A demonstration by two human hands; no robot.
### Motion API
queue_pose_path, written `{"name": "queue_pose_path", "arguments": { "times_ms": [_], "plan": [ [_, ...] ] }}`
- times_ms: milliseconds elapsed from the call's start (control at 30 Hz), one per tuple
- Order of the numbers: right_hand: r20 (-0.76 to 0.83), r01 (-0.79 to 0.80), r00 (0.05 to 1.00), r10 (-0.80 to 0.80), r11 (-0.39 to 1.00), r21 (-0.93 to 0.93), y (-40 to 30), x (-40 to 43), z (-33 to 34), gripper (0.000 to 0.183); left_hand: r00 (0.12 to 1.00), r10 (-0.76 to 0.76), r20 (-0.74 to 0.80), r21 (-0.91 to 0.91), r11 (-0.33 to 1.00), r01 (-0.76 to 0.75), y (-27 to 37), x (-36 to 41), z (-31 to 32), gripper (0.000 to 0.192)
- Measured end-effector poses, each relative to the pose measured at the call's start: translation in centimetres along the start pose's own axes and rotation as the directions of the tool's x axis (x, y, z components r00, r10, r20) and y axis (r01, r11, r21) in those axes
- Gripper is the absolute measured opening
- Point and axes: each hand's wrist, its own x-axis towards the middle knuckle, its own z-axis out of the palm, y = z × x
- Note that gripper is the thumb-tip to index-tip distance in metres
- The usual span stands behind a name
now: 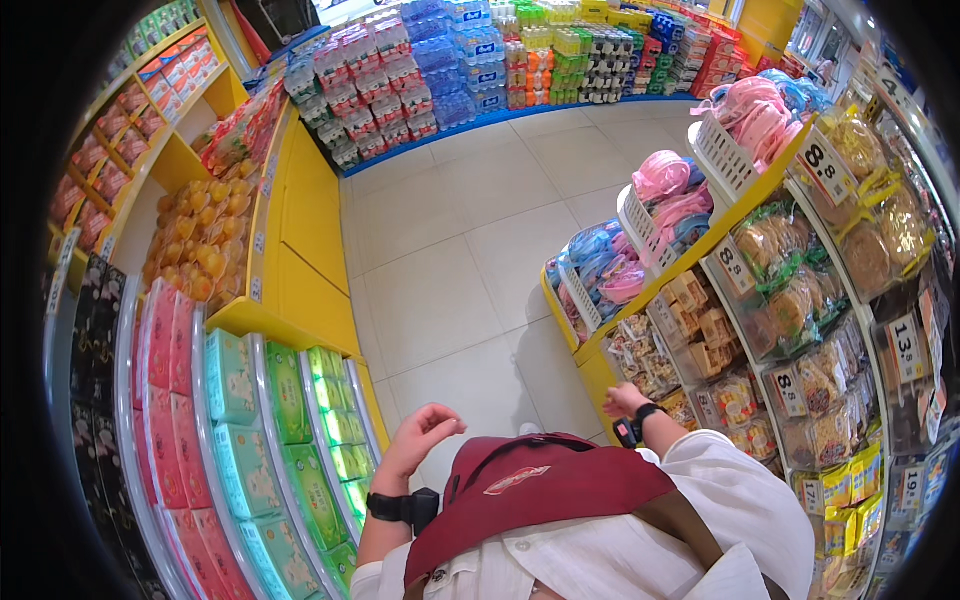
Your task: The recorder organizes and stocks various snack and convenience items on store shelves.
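Note:
My left hand (pixel 429 433) hangs in the air at the lower middle, its fingers bent and apart from the thumb, with nothing in it. Closest to it on the left are green tissue packs (pixel 349 420) on a shelf. On the right, my right hand (pixel 624 401) is held low with loosely curled fingers; I see nothing in it, though its palm side is hidden. Bagged snacks (pixel 637 352) on the right-hand rack are nearest to it. Each wrist wears a black strap with a small device. A dark red apron (pixel 555 480) covers my front.
A tiled floor aisle (pixel 450 270) runs ahead between the shelves. Shrink-wrapped bottles (pixel 375 82) are stacked across the far end. Yellow cabinets (pixel 315 232) with packed jelly cups (pixel 202 232) line the left. Baskets (pixel 649 229) of pink and blue goods jut out at right.

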Motion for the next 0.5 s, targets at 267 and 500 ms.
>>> {"name": "queue_pose_path", "arguments": {
  "times_ms": [267,500],
  "plan": [
    [0.198,0.239,0.952,-0.233,0.971,-0.008,-28.5,13.2,4.8,0.023,0.979,-0.020,-0.202,-0.280,0.959,-0.038,3.3,22.4,-12.5,0.016],
    [0.062,0.458,0.859,-0.508,0.710,-0.535,-20.4,33.6,-13.6,0.019,0.965,0.031,0.262,-0.134,0.991,0.004,20.2,57.2,-19.0,0.011]
  ]
}}
